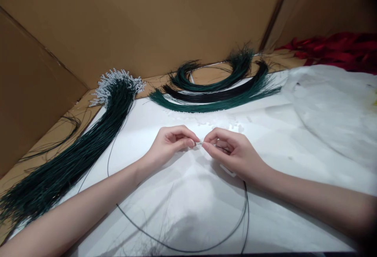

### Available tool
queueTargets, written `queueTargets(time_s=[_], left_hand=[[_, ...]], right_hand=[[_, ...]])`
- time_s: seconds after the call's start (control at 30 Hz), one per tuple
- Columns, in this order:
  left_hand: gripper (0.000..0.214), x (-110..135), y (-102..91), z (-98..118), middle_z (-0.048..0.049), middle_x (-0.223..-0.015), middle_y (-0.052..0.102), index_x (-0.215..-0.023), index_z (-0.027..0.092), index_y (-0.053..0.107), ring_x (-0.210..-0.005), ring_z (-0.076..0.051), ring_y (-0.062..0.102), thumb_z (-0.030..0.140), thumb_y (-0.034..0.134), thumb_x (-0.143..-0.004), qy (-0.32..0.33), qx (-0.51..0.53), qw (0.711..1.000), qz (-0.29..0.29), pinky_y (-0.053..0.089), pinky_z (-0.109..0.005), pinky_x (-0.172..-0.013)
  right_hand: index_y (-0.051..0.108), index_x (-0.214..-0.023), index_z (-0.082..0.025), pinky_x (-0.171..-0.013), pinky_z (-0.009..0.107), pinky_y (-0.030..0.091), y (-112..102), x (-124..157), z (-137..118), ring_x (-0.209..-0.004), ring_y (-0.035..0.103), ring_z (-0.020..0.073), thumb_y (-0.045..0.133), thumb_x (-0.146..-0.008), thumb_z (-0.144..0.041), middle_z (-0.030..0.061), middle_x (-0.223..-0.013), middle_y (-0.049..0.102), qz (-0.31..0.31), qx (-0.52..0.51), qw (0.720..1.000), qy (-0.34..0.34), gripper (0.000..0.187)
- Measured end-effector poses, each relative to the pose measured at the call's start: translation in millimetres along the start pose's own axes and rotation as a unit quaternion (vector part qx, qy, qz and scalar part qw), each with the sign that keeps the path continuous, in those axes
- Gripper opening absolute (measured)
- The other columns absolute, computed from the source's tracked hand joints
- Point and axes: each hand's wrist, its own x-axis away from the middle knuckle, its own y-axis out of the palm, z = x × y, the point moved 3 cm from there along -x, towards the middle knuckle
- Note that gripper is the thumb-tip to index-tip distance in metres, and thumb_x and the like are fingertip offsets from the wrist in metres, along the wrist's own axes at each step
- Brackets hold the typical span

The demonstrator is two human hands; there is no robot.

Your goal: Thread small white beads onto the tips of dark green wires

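My left hand [171, 142] and my right hand [232, 152] meet fingertip to fingertip over a white sheet [265, 131]. Both are pinched closed on the ends of a thin dark wire [182, 245] that loops down toward me in a wide curve. A tiny pale piece [199, 143] sits between the two pinches; I cannot make out what it is. Small white bits [224, 124] lie scattered just beyond my fingers.
A long bundle of dark green wires with white tips [88, 143] lies at the left. Curved bundles of green and black wires [215, 92] lie at the back. Cardboard walls [147, 21] close in the space. Red material [332, 51] is at the far right.
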Motion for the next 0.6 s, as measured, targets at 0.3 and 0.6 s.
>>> queueTargets(time_s=[0.3, 0.6], left_hand=[[0.011, 0.5, 2.4, 1.8, -0.0002, -0.077, 0.07, -0.08, 0.014, 0.07, -0.069, -0.005, 0.065, 0.014, 0.079, -0.074, -0.005, 0.027, 1.0, -0.013, 0.051, -0.011, -0.063], [0.017, 1.1, 4.5, 0.8, -0.0003, -0.075, 0.071, -0.081, 0.014, 0.069, -0.068, -0.006, 0.066, 0.014, 0.082, -0.07, -0.017, 0.047, 0.999, -0.02, 0.052, -0.012, -0.062]], right_hand=[[0.06, -0.08, -0.015, -0.044, 0.023, 0.024, -0.1, 1.0, -0.8, -0.047, 0.035, 0.0052, 0.06, -0.088, -0.026, -0.0057, -0.057, 0.045, 0.0, 0.009, 1.0, -0.007, 0.014], [0.06, -0.079, -0.014, -0.044, 0.022, 0.024, 0.7, 1.2, -1.4, -0.047, 0.035, 0.0051, 0.061, -0.087, -0.026, -0.0051, -0.058, 0.046, -0.002, 0.019, 1.0, -0.021, 0.014]])
